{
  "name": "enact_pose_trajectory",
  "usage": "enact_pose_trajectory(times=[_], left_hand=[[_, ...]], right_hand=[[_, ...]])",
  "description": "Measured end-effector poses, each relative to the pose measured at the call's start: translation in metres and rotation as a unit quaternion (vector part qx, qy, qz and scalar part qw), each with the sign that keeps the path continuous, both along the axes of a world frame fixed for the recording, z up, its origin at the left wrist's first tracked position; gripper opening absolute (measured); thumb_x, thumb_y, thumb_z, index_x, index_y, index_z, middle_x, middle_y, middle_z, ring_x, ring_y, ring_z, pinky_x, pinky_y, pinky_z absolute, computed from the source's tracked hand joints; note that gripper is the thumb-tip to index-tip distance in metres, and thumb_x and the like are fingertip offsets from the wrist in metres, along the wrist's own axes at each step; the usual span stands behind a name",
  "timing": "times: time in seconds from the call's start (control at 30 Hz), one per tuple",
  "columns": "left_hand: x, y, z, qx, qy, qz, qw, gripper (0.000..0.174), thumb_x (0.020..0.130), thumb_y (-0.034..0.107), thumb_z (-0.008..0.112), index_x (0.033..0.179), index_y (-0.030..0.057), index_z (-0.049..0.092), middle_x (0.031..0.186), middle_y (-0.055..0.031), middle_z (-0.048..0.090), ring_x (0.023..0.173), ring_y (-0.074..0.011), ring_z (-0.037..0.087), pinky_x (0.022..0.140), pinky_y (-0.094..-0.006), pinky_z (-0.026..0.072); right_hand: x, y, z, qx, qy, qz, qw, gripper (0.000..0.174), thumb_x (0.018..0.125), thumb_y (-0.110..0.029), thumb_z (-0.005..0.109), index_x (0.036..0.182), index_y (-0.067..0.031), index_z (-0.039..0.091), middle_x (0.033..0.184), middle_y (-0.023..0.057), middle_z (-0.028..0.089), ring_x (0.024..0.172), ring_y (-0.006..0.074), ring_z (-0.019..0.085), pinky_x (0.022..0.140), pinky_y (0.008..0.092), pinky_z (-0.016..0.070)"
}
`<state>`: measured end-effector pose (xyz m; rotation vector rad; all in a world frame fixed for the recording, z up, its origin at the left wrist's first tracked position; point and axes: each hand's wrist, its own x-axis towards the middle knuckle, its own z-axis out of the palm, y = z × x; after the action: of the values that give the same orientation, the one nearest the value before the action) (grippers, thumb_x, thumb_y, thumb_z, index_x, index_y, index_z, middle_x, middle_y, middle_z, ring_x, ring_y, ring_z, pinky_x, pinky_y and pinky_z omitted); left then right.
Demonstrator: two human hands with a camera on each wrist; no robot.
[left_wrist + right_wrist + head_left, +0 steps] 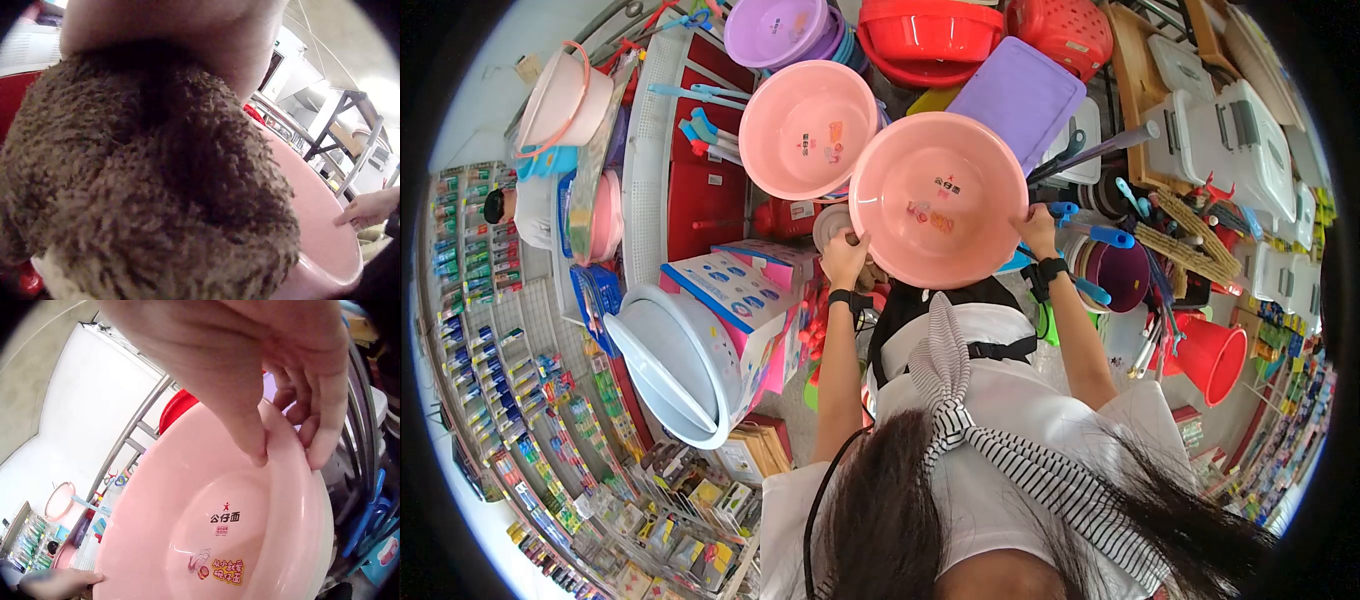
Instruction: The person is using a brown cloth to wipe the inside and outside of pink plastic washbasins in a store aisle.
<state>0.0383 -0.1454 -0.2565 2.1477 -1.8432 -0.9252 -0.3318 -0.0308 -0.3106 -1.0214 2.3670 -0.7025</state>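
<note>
A pink plastic basin [938, 200] with printed stickers inside is held in front of the body, its open side facing up toward the head. The left hand [843, 262] grips its left rim. At the right rim the right hand [1037, 232] pinches the edge; the right wrist view shows the thumb [253, 447] inside and the fingers outside. Brown fuzzy plush [150, 181] fills much of the left wrist view, close under the left hand and beside the basin; I cannot tell whether that hand also holds it. A similar pink basin [805, 130] stands behind, overlapped by the held one.
Purple basins [775, 30], red basins [930, 40] and a purple lid [1018, 100] are stacked at the back. On the left are a pale blue tub [670, 365] and boxes [730, 285]. Brushes [1180, 240], a red bucket [1212, 360] and white storage boxes [1240, 140] crowd the right.
</note>
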Motion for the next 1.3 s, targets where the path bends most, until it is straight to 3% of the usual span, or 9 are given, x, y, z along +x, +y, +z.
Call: enact_pose_trajectory(times=[0.23,0.37,0.57,0.67,0.77,0.9,0.93,1.13,1.3], left_hand=[[0.005,-0.002,-0.01,0.021,0.025,0.017,0.999,0.043,0.073,0.046,0.072,0.097,0.0102,0.072,0.09,-0.013,0.072,0.087,-0.0321,0.069,0.075,-0.0411,0.0533],[0.01,-0.002,-0.013,0.029,0.036,0.019,0.999,0.044,0.073,0.046,0.073,0.097,0.0091,0.072,0.09,-0.0117,0.073,0.086,-0.0302,0.069,0.074,-0.0399,0.0528],[0.029,0.001,-0.021,-0.069,0.175,0.053,0.981,0.037,0.07,0.025,0.084,0.094,0.0031,0.066,0.09,-0.011,0.069,0.081,-0.0201,0.065,0.075,-0.0337,0.0508],[0.045,0.0,-0.028,-0.231,0.216,0.126,0.94,0.037,0.07,0.002,0.082,0.094,0.0087,0.055,0.099,-0.0041,0.055,0.09,-0.0173,0.056,0.081,-0.0332,0.0466],[0.069,-0.004,-0.05,-0.246,0.358,0.236,0.87,0.036,0.068,0.003,0.081,0.09,0.0071,0.053,0.094,-0.0049,0.054,0.09,-0.0201,0.052,0.09,-0.0346,0.0415],[0.076,-0.002,-0.038,-0.219,0.321,0.345,0.854,0.034,0.072,0.002,0.079,0.087,0.0079,0.049,0.09,-0.0011,0.05,0.087,-0.0162,0.047,0.087,-0.0312,0.0411],[0.079,-0.001,-0.043,-0.255,0.266,0.323,0.872,0.035,0.075,0.005,0.079,0.088,0.0087,0.047,0.088,-0.0011,0.048,0.081,-0.0157,0.047,0.078,-0.0307,0.0424],[0.087,0.016,-0.047,-0.279,0.094,0.275,0.915,0.03,0.076,0.015,0.079,0.085,0.0023,0.053,0.082,-0.0075,0.055,0.076,-0.0229,0.052,0.076,-0.0348,0.0455],[0.092,0.032,-0.041,-0.296,-0.027,0.221,0.929,0.03,0.077,0.028,0.078,0.088,0.0035,0.063,0.082,-0.0136,0.065,0.076,-0.0319,0.062,0.073,-0.0412,0.0484]], right_hand=[[0.006,-0.003,0.033,0.003,-0.008,0.008,1.0,0.041,0.066,-0.028,0.079,0.085,-0.0006,0.056,0.071,0.013,0.062,0.065,0.0279,0.063,0.061,0.0385,0.0502],[0.003,-0.001,0.033,-0.039,-0.082,0.004,0.996,0.037,0.069,-0.026,0.078,0.084,-0.0015,0.054,0.067,0.0091,0.057,0.06,0.0223,0.056,0.059,0.0351,0.048],[0.005,-0.001,0.027,-0.06,-0.066,0.002,0.996,0.038,0.073,-0.025,0.077,0.09,-0.0014,0.052,0.069,0.0098,0.057,0.061,0.0226,0.055,0.059,0.0355,0.0474],[0.007,0.002,0.022,-0.057,-0.046,0.01,0.997,0.039,0.075,-0.026,0.076,0.094,-0.0013,0.051,0.069,0.0109,0.056,0.062,0.0241,0.056,0.06,0.037,0.0472],[0.01,0.004,0.021,-0.059,-0.043,0.017,0.997,0.04,0.077,-0.027,0.075,0.096,-0.0013,0.05,0.07,0.0118,0.056,0.063,0.0253,0.057,0.061,0.0382,0.0473],[0.009,0.004,0.019,-0.039,-0.062,0.001,0.997,0.042,0.078,-0.026,0.076,0.101,0.0002,0.053,0.072,0.0078,0.056,0.065,0.0179,0.054,0.061,0.0343,0.0474],[0.01,0.003,0.019,-0.04,-0.062,-0.001,0.997,0.042,0.078,-0.026,0.076,0.101,0.0002,0.053,0.072,0.0078,0.056,0.065,0.0179,0.054,0.061,0.0343,0.0474],[0.012,0.004,0.021,-0.042,-0.061,-0.003,0.997,0.039,0.08,-0.024,0.074,0.101,-0.0004,0.052,0.071,0.007,0.055,0.064,0.0173,0.054,0.06,0.0341,0.0474],[0.01,0.004,0.019,-0.026,-0.062,0.027,0.997,0.034,0.081,-0.025,0.072,0.084,-0.0007,0.048,0.067,0.0088,0.049,0.06,0.017,0.048,0.056,0.0348,0.0433]])
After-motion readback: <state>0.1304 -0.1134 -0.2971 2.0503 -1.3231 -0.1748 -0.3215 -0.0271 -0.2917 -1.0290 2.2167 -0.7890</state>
